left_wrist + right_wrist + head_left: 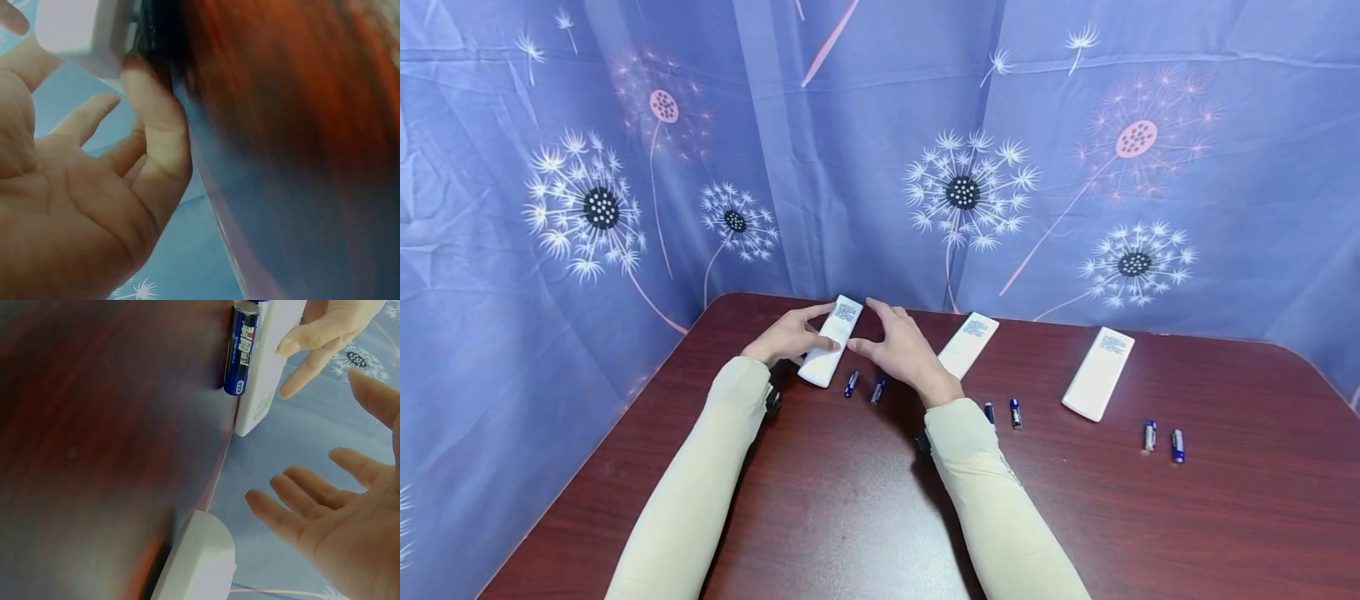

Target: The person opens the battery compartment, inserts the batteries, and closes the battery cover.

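A white remote control [829, 346] with a printed label at its far end lies at the back left of the table. My left hand [786, 336] holds it from the left, thumb over its upper face and a finger curled at its edge, as the left wrist view shows at the white end [81, 31]. Just right of this remote, my right hand [906, 346] is held with fingers spread and nothing in them. Two blue-and-silver batteries, one left [852, 383] and one right [877, 391], lie beside the remote; a blue AAA battery [242, 350] shows in the right wrist view.
Another white remote [967, 346], partly behind my right hand, and a third remote [1099, 375] lie farther right. Each has a pair of batteries in front, such as this battery [1016, 413] and this one [1177, 446]. A blue dandelion-print curtain [865, 167] borders the brown table [850, 500].
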`<action>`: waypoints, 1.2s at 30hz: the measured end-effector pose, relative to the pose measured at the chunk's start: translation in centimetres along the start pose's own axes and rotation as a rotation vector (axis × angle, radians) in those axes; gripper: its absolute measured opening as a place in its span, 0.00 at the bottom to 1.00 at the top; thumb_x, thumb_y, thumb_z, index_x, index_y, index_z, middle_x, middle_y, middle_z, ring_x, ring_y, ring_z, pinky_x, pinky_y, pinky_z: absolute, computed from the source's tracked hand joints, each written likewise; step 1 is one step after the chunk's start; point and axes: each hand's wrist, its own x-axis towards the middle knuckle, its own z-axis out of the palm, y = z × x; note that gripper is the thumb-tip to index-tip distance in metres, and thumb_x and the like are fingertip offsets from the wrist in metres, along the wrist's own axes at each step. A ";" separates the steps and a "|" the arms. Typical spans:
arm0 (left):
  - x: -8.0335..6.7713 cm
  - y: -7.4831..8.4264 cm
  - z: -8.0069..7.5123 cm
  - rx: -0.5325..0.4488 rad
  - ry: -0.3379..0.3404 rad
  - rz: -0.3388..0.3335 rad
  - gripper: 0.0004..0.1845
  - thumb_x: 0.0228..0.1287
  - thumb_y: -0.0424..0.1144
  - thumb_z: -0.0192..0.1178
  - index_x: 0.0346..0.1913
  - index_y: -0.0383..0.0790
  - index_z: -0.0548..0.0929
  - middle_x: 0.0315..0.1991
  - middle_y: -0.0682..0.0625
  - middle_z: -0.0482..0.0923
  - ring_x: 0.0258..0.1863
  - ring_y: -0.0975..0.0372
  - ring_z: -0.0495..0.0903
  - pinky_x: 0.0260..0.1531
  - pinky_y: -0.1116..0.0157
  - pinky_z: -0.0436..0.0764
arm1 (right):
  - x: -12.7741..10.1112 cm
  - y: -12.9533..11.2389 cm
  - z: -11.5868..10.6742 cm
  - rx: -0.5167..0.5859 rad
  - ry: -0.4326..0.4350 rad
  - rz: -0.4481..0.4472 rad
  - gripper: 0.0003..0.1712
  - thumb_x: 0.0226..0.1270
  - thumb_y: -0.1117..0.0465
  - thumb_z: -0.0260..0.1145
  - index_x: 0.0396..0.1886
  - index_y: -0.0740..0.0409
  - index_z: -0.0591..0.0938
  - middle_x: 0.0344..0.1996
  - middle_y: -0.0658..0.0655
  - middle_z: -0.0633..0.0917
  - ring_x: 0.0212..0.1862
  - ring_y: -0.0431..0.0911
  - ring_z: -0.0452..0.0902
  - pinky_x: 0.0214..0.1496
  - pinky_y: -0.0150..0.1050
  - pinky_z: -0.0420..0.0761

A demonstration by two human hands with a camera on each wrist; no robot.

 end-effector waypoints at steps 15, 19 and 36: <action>0.3 0.2 0.2 -0.082 0.023 -0.004 0.35 0.77 0.35 0.61 0.83 0.44 0.65 0.45 0.38 0.81 0.31 0.57 0.85 0.37 0.57 0.91 | 0.7 -0.1 0.2 -0.014 -0.024 -0.016 0.45 0.73 0.52 0.73 0.83 0.59 0.65 0.74 0.67 0.72 0.74 0.59 0.69 0.77 0.51 0.69; 0.4 0.0 0.2 -0.119 0.058 0.010 0.34 0.77 0.33 0.62 0.82 0.45 0.67 0.44 0.39 0.79 0.30 0.58 0.82 0.32 0.59 0.90 | 1.0 -0.1 0.4 -0.007 -0.027 -0.032 0.45 0.73 0.53 0.73 0.82 0.60 0.66 0.73 0.68 0.73 0.72 0.59 0.70 0.76 0.51 0.70; 0.6 0.6 0.0 -0.378 0.340 0.212 0.37 0.77 0.33 0.64 0.82 0.60 0.67 0.52 0.37 0.80 0.38 0.53 0.86 0.30 0.56 0.91 | 1.9 -0.1 0.4 0.040 -0.004 -0.065 0.42 0.75 0.53 0.72 0.82 0.57 0.68 0.75 0.63 0.73 0.74 0.56 0.68 0.76 0.50 0.70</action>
